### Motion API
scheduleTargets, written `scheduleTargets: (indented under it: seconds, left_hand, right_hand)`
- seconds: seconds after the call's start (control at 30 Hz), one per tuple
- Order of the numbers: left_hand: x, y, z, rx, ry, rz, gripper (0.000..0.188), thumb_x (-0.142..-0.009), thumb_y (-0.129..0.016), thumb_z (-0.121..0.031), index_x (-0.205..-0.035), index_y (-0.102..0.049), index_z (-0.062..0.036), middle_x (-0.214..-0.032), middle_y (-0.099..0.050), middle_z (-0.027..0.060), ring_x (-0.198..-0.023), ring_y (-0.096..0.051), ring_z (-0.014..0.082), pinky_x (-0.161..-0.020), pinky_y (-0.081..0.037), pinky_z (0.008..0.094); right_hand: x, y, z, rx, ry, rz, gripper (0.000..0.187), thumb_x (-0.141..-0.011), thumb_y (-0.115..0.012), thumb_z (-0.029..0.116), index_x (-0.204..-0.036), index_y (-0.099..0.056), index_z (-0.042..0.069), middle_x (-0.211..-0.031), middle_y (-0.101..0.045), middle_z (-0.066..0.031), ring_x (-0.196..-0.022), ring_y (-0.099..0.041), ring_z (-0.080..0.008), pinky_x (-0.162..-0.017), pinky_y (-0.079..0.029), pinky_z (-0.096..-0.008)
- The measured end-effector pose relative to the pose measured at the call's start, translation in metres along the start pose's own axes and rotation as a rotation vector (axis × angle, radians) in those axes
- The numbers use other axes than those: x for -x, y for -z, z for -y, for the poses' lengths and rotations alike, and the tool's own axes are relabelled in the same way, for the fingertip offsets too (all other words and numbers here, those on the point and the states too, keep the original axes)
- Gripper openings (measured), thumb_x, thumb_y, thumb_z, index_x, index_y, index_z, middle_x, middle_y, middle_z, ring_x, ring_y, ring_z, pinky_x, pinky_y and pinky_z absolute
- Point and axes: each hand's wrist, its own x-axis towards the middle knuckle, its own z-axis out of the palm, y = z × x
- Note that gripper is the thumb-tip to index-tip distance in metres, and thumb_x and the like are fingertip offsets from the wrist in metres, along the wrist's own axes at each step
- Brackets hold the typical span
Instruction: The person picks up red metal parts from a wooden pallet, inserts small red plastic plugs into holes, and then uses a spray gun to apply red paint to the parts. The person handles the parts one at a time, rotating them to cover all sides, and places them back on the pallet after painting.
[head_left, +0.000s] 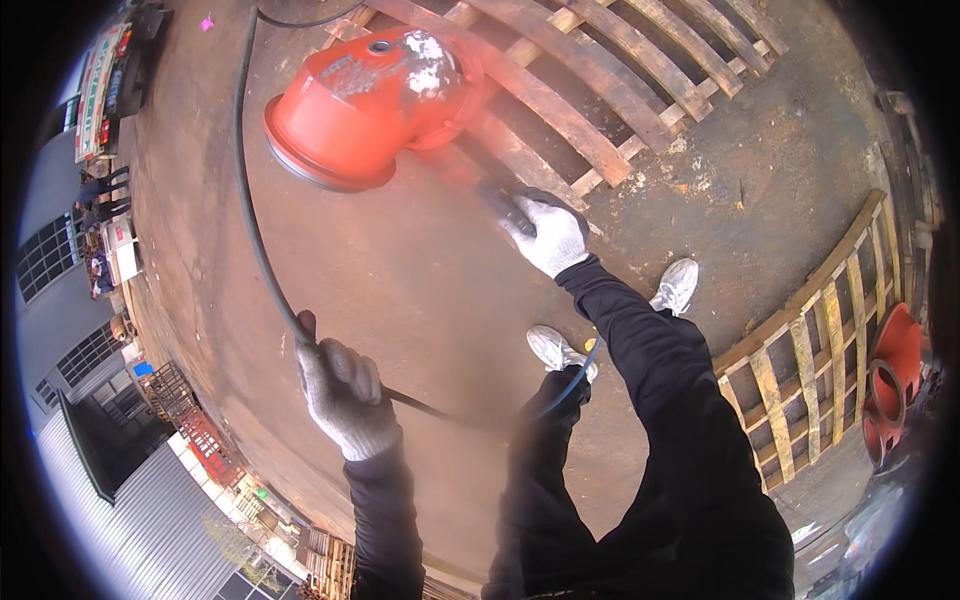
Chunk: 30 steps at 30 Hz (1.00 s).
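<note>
My right hand [548, 235], in a whitish knit glove, is closed around a dark spray gun [500, 207], partly blurred. From its front a red mist spreads toward a large orange-red pipe fitting [345, 115] with a round flange and whitish-grey patches on top. The fitting lies beside and partly over the edge of a wooden pallet [560, 110]. My left hand [345, 395], gloved too, grips a dark hose [250, 200] that arcs up toward the top. Past this hand the hose runs right toward a blue length [575, 385] near my right forearm.
Another pallet [820, 350] lies at the right, with red pipe fittings [885, 390] beyond it. My white shoes [675, 287] stand on brown, stained ground. Far left are a truck [100, 95], people [100, 195], buildings [55, 230] and stacked red crates [205, 450].
</note>
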Motion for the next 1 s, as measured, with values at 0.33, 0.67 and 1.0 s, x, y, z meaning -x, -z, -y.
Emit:
scheduleTargets:
  seconds: [0.33, 0.67, 1.0]
  left_hand:
    - [0.004, -0.008, -0.015, -0.067, -0.042, -0.043, 0.049, -0.112, -0.052, -0.032, -0.146, -0.049, 0.0033, -0.064, -0.034, -0.0041, -0.046, -0.028, 0.0059, -0.042, -0.024, 0.0229]
    - [0.015, -0.043, -0.015, 0.008, -0.070, -0.138, 0.048, -0.113, -0.050, -0.032, -0.147, -0.048, 0.0025, -0.067, -0.039, -0.0019, -0.046, -0.032, 0.0077, -0.041, -0.028, 0.0233]
    - [0.037, -0.114, -0.045, -0.013, -0.267, -0.097, 0.046, -0.115, -0.045, -0.028, -0.149, -0.048, 0.0019, -0.068, -0.038, -0.0009, -0.047, -0.033, 0.0082, -0.042, -0.031, 0.0226]
  right_hand:
    - [-0.011, 0.003, -0.013, -0.223, -0.249, -0.173, 0.038, -0.093, -0.079, 0.034, -0.112, -0.074, 0.001, -0.084, -0.074, -0.0177, -0.076, -0.073, -0.0368, -0.069, -0.058, -0.0410]
    - [-0.050, 0.055, -0.035, -0.181, 0.069, -0.027, 0.035, -0.094, -0.080, 0.030, -0.115, -0.075, 0.003, -0.093, -0.077, -0.0159, -0.077, -0.076, -0.0292, -0.071, -0.059, -0.0368]
    - [-0.101, 0.114, -0.021, -0.314, -0.124, 0.173, 0.037, -0.091, -0.082, 0.027, -0.118, -0.075, 0.004, -0.096, -0.076, -0.0172, -0.083, -0.076, -0.0317, -0.075, -0.059, -0.0381]
